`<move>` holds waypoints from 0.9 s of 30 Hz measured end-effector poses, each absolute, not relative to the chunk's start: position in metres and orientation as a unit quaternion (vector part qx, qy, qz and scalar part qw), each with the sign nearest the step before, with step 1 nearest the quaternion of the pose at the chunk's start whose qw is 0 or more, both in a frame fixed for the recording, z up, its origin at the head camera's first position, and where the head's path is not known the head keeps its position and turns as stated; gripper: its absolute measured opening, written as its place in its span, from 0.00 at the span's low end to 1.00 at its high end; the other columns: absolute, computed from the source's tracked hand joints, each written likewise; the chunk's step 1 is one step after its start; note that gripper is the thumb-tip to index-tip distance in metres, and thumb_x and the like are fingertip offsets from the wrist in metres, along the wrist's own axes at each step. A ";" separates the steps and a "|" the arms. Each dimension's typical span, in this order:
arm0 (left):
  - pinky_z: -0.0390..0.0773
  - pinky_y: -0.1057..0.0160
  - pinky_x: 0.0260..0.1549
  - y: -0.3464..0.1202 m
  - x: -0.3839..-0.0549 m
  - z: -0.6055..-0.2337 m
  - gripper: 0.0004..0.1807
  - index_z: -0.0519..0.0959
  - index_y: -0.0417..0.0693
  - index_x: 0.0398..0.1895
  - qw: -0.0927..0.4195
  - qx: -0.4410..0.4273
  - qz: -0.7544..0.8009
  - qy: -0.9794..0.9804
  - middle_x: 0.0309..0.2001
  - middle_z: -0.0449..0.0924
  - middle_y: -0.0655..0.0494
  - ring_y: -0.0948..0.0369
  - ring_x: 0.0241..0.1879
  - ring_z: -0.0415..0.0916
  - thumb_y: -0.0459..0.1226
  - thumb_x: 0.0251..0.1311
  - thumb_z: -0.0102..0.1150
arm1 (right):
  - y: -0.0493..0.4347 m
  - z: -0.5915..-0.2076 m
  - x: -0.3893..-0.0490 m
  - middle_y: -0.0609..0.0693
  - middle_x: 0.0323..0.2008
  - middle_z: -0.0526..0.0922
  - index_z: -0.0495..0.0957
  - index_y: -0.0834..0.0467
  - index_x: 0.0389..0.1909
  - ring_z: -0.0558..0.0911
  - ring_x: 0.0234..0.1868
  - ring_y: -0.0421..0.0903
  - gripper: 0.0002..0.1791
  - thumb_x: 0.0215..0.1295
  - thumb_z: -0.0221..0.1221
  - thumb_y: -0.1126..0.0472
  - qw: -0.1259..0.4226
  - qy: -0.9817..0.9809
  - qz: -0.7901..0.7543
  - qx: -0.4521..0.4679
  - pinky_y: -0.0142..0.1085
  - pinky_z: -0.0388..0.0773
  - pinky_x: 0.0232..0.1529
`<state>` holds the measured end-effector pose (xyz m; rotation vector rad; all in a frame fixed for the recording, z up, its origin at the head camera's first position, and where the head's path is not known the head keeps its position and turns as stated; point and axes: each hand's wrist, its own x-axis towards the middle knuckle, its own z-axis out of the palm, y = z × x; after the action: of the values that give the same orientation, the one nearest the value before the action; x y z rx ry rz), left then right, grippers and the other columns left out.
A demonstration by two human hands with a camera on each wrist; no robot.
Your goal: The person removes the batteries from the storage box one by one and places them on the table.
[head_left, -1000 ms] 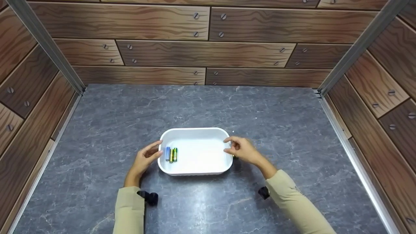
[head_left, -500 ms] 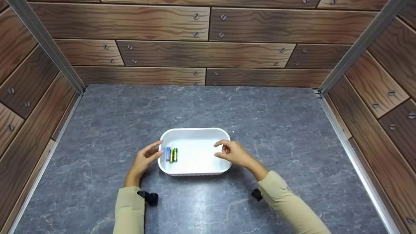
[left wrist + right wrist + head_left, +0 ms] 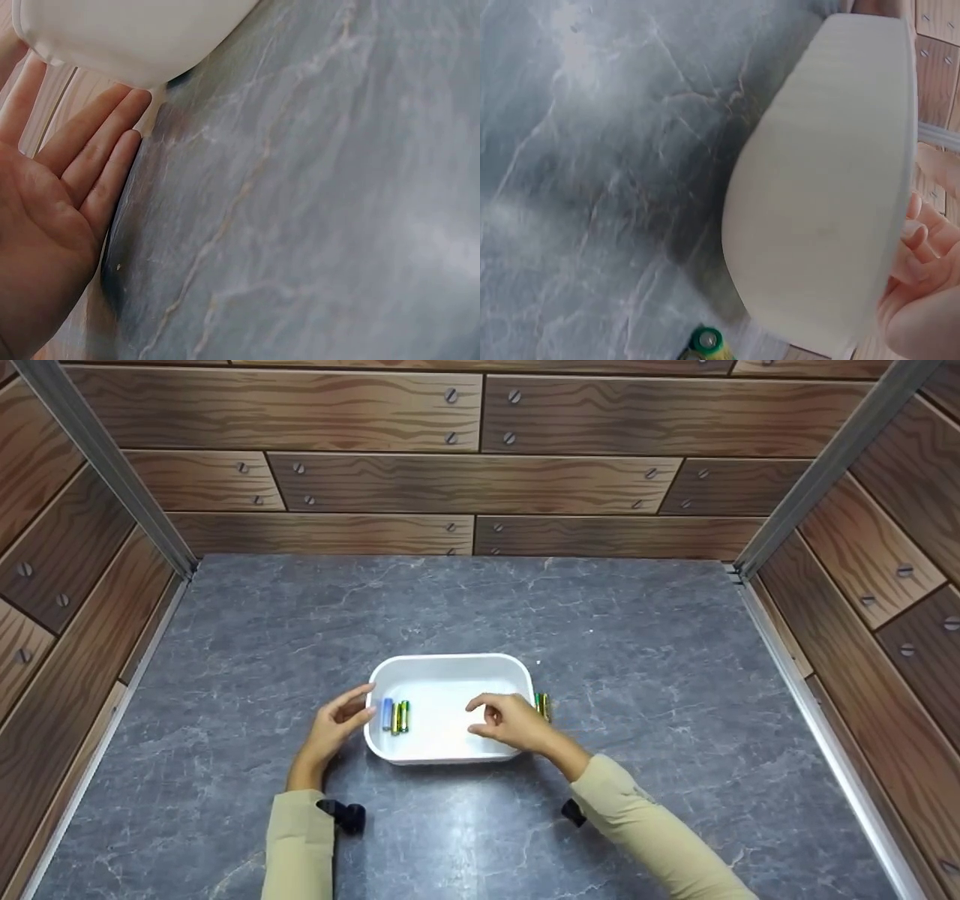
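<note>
1. Head view: the left hand [image 3: 330,729] stands at the tub's nine o'clock, thumb and forefinger at the rim. Its wrist view shows straight fingers beside the wall, clasping nothing; whether they bear on the tub [image 3: 450,658] is hard to tell.
2. Inside the tub, toward nine o'clock, the blue battery [image 3: 387,715] lies leftmost with two green batteries [image 3: 396,719] beside it, all roughly upright to the viewer, twelve to six. No finger touches them.
3. Between the hands, the tub sits flat on the table [image 3: 225,697], its floor bare from the centre toward three o'clock.
4. The right hand [image 3: 516,724] hovers over the tub toward four o'clock, thumb and forefinger curved apart, with nothing visible in the gap: released.
5. Just beyond the rim at three o'clock lie the outer batteries [image 3: 546,707], at least two, partly hidden. The work looks midway: three batteries inside, these outside.
</note>
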<state>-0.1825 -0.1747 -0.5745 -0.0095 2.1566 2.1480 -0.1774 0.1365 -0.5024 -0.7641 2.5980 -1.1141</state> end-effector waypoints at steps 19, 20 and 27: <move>0.79 0.72 0.45 -0.174 -0.182 -0.573 0.25 0.72 0.34 0.62 0.050 0.005 0.704 0.709 0.56 0.77 0.29 0.69 0.43 0.81 0.25 0.59 0.59 | 0.109 -0.517 -0.183 0.56 0.21 0.78 0.81 0.64 0.46 0.66 0.22 0.33 0.16 0.60 0.65 0.60 0.122 0.886 -0.353 -0.276 0.25 0.64 0.28; 0.79 0.72 0.45 -0.175 -0.181 -0.573 0.25 0.72 0.34 0.63 0.052 0.005 0.704 0.708 0.56 0.76 0.29 0.68 0.44 0.81 0.25 0.60 0.59 | 0.108 -0.517 -0.184 0.56 0.21 0.78 0.81 0.64 0.45 0.66 0.22 0.33 0.16 0.59 0.66 0.60 0.121 0.886 -0.352 -0.276 0.25 0.64 0.28; 0.78 0.72 0.45 -0.175 -0.182 -0.574 0.25 0.72 0.36 0.62 0.056 0.001 0.705 0.707 0.57 0.77 0.30 0.69 0.45 0.80 0.25 0.60 0.59 | 0.096 -0.519 -0.187 0.56 0.23 0.79 0.81 0.63 0.46 0.66 0.22 0.34 0.16 0.58 0.66 0.61 0.132 0.889 -0.348 -0.267 0.25 0.64 0.29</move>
<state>-0.1819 -0.1746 -0.5735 0.0035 2.1448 2.1383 -0.1869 0.0956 -0.5192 -0.7750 2.5798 -1.0103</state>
